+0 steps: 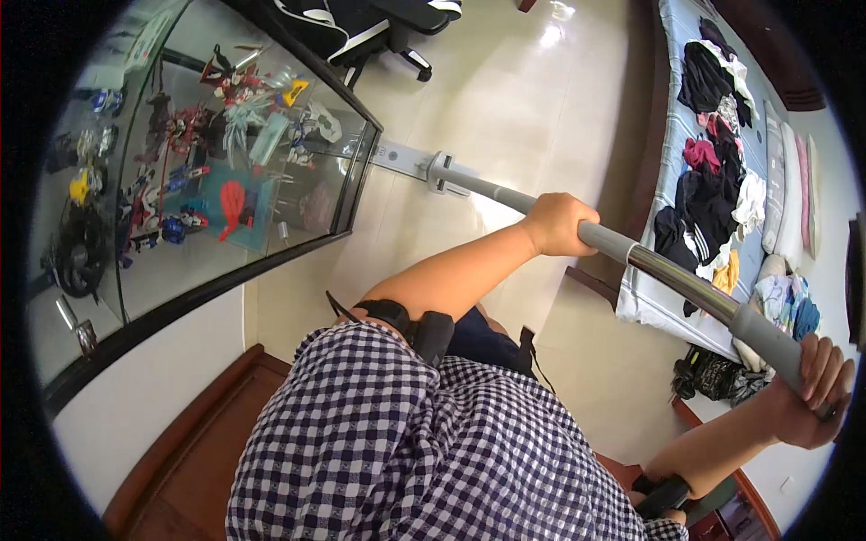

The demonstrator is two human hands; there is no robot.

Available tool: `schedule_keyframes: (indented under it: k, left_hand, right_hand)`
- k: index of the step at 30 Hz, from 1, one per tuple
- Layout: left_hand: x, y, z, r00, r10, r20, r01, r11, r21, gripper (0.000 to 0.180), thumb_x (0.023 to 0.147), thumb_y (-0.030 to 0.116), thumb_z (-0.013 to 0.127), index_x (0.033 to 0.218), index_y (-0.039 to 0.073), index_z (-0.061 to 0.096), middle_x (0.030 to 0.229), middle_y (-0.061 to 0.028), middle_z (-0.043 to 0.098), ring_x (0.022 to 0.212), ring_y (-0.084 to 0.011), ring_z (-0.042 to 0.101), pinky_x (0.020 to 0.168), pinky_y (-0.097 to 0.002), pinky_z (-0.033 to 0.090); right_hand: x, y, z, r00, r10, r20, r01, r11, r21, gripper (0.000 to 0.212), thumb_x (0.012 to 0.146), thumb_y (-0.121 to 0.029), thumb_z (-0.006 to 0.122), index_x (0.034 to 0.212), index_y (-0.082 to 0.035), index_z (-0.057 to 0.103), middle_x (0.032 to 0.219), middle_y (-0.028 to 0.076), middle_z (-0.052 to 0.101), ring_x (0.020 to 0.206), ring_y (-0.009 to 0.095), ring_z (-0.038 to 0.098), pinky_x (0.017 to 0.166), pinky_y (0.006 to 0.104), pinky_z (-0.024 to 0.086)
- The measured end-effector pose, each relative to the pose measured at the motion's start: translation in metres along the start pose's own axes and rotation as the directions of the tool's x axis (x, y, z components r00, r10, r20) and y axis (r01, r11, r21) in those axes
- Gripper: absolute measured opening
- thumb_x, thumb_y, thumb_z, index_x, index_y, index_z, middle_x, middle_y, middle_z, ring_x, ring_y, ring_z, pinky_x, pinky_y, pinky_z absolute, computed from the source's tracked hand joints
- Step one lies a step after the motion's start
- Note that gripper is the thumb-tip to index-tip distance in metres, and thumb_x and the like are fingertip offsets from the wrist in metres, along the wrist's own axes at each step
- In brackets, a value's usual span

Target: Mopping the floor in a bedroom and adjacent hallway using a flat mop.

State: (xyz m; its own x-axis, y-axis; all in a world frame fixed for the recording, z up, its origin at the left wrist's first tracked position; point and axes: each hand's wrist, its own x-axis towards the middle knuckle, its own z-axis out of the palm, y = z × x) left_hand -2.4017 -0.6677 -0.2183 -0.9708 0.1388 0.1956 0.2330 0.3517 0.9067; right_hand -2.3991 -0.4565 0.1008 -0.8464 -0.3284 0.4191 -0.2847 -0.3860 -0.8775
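Mop head [403, 159] part. hidden behind cab. [198, 313]

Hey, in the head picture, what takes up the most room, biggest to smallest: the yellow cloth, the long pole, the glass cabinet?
1. Glass cabinet
2. Long pole, long but thin
3. Yellow cloth

You wear a loose shirt [505, 451] in dark-and-white checks, above dark shorts [476, 341]. A black strap [383, 312] with a boxy black unit [433, 337] rings your left arm [460, 266]; a black band [666, 496] rings your right arm [726, 458]. Your hands [561, 224] are bare.
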Motion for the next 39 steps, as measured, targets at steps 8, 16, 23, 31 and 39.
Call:
schedule_keyframes:
  k: [8,16,23,31,39]
  left_hand:
    - [-0.094,-0.023,-0.035,0.999,-0.001,-0.040,0.002,1.000,0.014,0.020,0.059,0.025,0.070,0.056,0.013,0.054,0.059,-0.0064,0.058,0.057,-0.0287,0.058,0.052,-0.0377,0.044]
    - [-0.185,-0.012,-0.010,0.884,0.073,-0.462,-0.005,0.989,0.145,0.023,0.058,0.020,0.069,0.053,0.012,0.049,0.055,-0.0083,0.054,0.053,-0.0294,0.055,0.048,-0.0380,0.042]
    - [-0.234,0.042,0.039,0.850,0.036,-0.526,-0.022,0.999,0.034,0.024,0.058,0.023,0.067,0.051,0.013,0.047,0.055,-0.0081,0.054,0.052,-0.0308,0.054,0.047,-0.0403,0.042]
    - [-0.276,0.110,0.098,0.881,0.050,-0.470,-0.112,0.988,-0.105,0.022,0.061,0.018,0.067,0.054,0.011,0.048,0.056,-0.0089,0.054,0.051,-0.0300,0.054,0.047,-0.0389,0.042]
    - [-0.193,0.156,0.101,0.856,0.333,-0.395,-0.348,0.937,0.036,0.028,0.072,0.028,0.066,0.059,0.010,0.049,0.055,-0.0096,0.052,0.051,-0.0314,0.054,0.046,-0.0397,0.041]
  right_hand:
    - [-0.072,0.026,0.062,0.999,-0.032,0.041,0.028,0.996,0.087,0.020,0.077,-0.016,0.052,0.063,-0.014,0.037,0.052,-0.002,0.036,0.051,0.010,0.036,0.059,0.0234,0.031]
    - [-0.141,0.008,0.096,0.917,-0.021,0.399,0.034,0.999,-0.026,0.022,0.075,-0.025,0.053,0.060,-0.019,0.038,0.049,-0.004,0.047,0.046,0.008,0.041,0.050,0.0218,0.031]
    - [-0.157,-0.047,0.134,0.731,0.037,0.682,-0.082,0.996,0.034,0.015,0.080,-0.012,0.040,0.065,-0.010,0.042,0.055,0.002,0.038,0.046,0.014,0.032,0.048,0.0280,0.029]
    - [-0.180,-0.115,0.119,0.675,0.177,0.716,-0.181,0.981,-0.072,0.031,0.091,-0.027,0.036,0.067,-0.009,0.043,0.055,0.002,0.038,0.044,0.014,0.032,0.042,0.0301,0.028]
    - [-0.230,-0.203,-0.015,0.898,-0.103,0.427,0.197,0.963,-0.182,0.013,0.069,-0.017,0.052,0.064,-0.017,0.041,0.063,0.000,0.052,0.063,0.014,0.046,0.059,0.0267,0.032]
